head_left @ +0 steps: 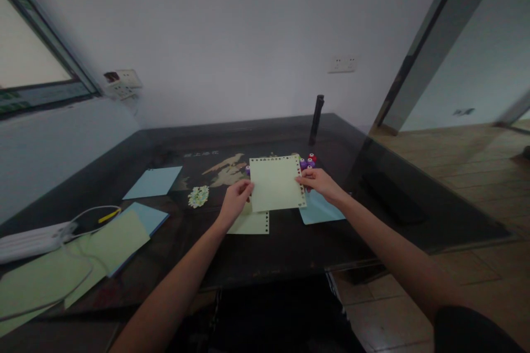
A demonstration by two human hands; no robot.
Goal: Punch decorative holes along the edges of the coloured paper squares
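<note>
A pale green sheet of paper [276,185] is held up above the dark table, with punched holes along its top and right edges. My left hand [237,199] pinches its left edge. On the right edge, my right hand [321,183] grips it between thumb and fingers. Partly under it lies another pale green sheet [250,224] with holes down its right side. A light blue sheet [321,209] rests below my right hand. Several small purple and red punches [307,162] show behind the held sheet, mostly covered by it.
On the left lie a blue sheet [154,182], a pile of small paper cutouts [199,197], green sheets [111,240], a yellow pen-like item [109,216] and a white power strip [35,242] with a cable. A black upright object [317,119] stands at the back; a dark flat object [391,198] lies right.
</note>
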